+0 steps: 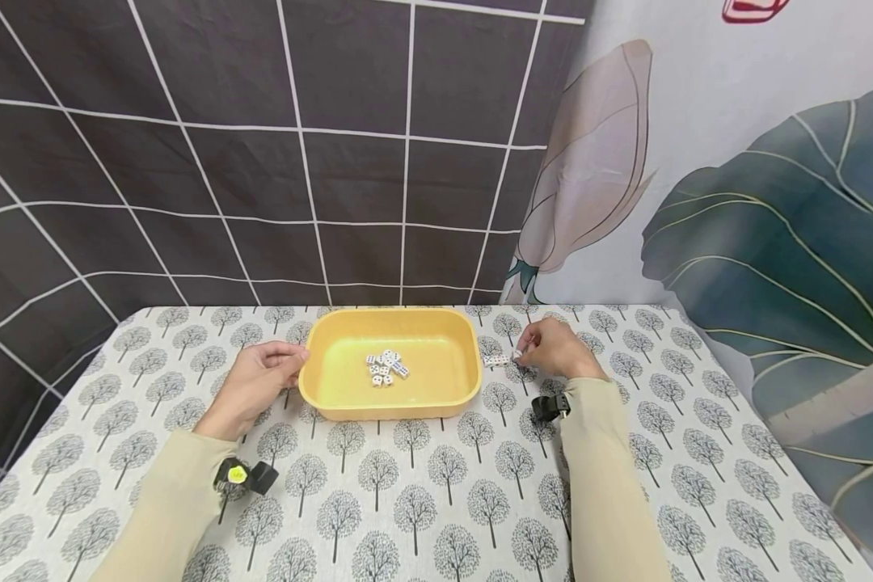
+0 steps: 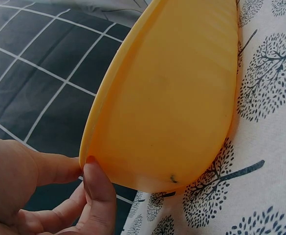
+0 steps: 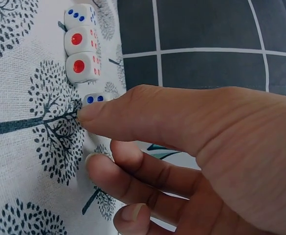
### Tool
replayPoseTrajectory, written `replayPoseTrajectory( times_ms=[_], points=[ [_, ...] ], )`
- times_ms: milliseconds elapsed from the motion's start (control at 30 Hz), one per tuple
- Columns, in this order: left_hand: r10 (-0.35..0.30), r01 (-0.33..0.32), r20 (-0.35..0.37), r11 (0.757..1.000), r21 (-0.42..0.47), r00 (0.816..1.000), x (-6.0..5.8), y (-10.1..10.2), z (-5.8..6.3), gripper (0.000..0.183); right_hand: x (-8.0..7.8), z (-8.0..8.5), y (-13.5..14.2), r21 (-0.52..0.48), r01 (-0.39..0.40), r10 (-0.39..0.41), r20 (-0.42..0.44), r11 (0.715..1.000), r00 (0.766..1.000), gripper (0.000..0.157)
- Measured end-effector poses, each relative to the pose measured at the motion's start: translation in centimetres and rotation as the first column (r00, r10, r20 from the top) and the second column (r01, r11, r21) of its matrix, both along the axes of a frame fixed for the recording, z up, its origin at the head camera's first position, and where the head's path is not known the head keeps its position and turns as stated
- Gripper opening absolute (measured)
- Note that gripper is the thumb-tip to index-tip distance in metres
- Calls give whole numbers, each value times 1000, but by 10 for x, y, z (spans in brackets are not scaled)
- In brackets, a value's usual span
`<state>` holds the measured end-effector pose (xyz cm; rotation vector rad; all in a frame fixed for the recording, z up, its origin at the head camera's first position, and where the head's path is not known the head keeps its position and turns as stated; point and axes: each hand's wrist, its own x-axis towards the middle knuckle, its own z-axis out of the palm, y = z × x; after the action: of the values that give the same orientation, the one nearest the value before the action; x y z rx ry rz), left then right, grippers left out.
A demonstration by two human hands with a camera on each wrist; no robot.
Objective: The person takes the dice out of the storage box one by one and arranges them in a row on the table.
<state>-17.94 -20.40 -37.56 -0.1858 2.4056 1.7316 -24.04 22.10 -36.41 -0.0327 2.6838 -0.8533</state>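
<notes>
Yellow tray [image 1: 440,347] held, dice row [image 3: 79,41] just beside it

Mid-frame, the tray sits on patterned cloth [image 1: 429,473], loose dice [image 1: 384,370] inside. At left, the left hand [image 1: 256,381] clamps its rim between thumb and finger, likely for steadiness. Right of the tray, the right hand [image 1: 558,349] pinches a die [image 3: 95,99] near the row's end, presumably by fingertip for fine alignment.

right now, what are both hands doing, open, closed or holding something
Left hand: closed, pinching the rim of the tub.
Right hand: closed, pinching a die.
</notes>
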Motion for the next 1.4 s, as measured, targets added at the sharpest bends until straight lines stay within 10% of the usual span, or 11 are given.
replayPoseTrajectory(
  times_ms=[1100,1400],
  points=[
    [8,-9,-8,1000,-14,1000,0,0,0,36,0,1,-3,0,-20,20,13,1000,1000,25],
    [9,-10,-7,1000,-4,1000,-1,2,0,38,2,13,-8,8,-76,76,-149,997,986,22]
  ],
)
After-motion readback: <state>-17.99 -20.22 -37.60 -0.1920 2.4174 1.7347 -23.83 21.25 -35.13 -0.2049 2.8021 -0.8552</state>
